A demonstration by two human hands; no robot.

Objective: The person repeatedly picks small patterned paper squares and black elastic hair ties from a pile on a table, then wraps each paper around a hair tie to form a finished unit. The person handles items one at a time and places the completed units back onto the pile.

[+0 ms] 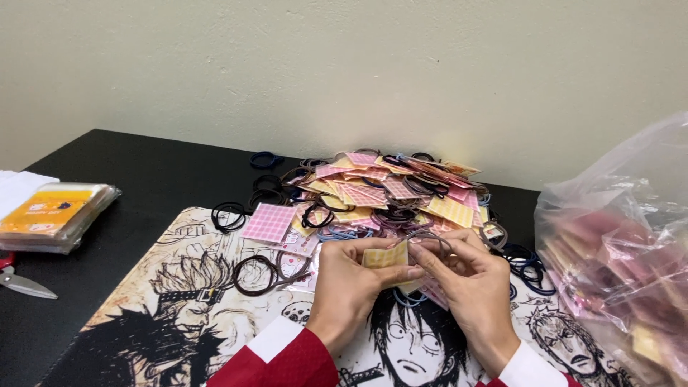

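Hands [416,276] over black table [143,175]

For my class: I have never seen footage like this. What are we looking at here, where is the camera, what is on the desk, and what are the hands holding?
There is no machine: a person works with two bare hands, and one camera worn on their head looks down at them. The left hand and right hand meet over a printed cartoon mat on a black desk. Together they pinch a small yellow checked card, with a dark hair tie at the right fingers. Behind them lies a heap of pink and yellow cards mixed with hair ties. At left sit a wrapped stack of orange packets and scissors; at right, a clear plastic bag of similar cards.
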